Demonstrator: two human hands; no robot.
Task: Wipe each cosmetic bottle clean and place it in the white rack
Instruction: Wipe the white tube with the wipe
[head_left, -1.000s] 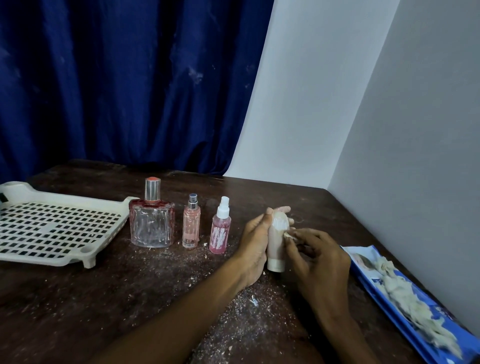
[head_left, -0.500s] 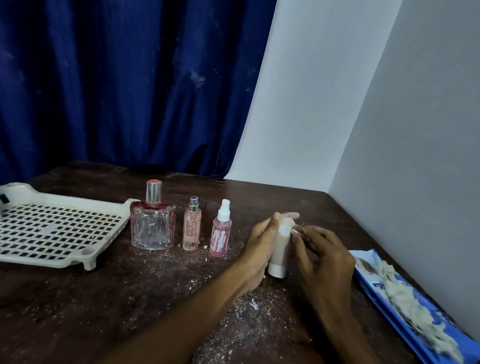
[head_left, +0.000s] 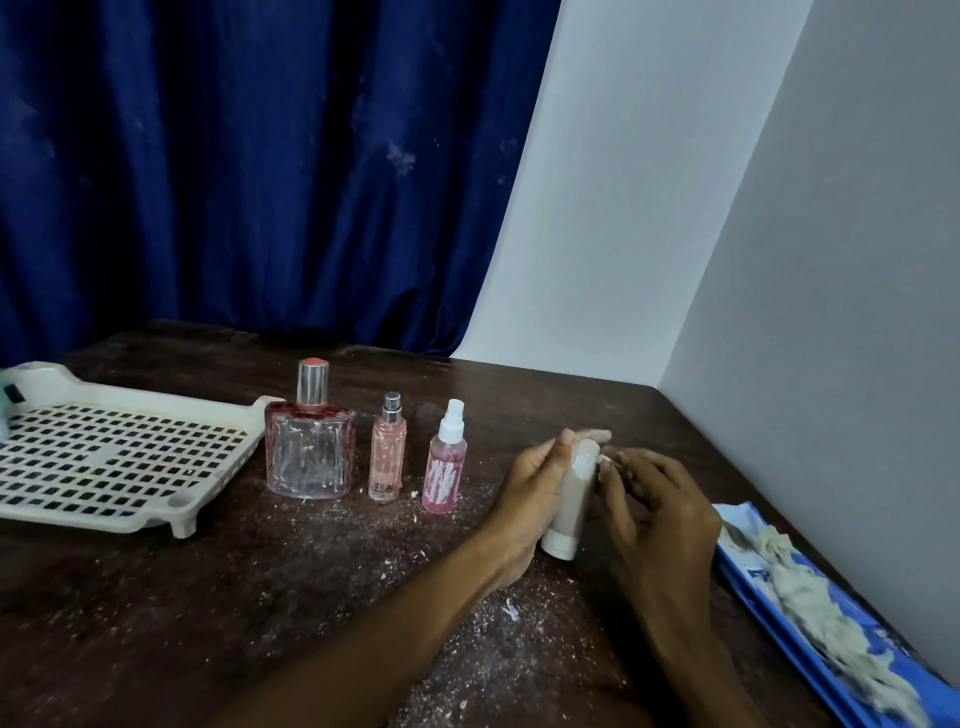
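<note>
Gripping the beige tube (head_left: 569, 499), cap lowermost, left hand (head_left: 524, 483) curls round it; right hand (head_left: 660, 506), fingers curled, pinches a small white scrap (head_left: 605, 459) against the tube's upper end.

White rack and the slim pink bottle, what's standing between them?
In the head view, the large glass perfume bottle stands between the white rack and the slim pink bottle.

Curtain (head_left: 234, 166): deep blue, upper left.
Table (head_left: 156, 613): dark brown, pale specks.
Rack (head_left: 93, 519): off-white, square grid holes.
Large bottle (head_left: 309, 457): clear, red-edged, silver cap.
Slim bottle (head_left: 387, 457): pale pink.
Spray bottle (head_left: 443, 473): pink, white streaks.
Tube (head_left: 569, 499): beige, white cap.
Scrap (head_left: 605, 459): white.
</note>
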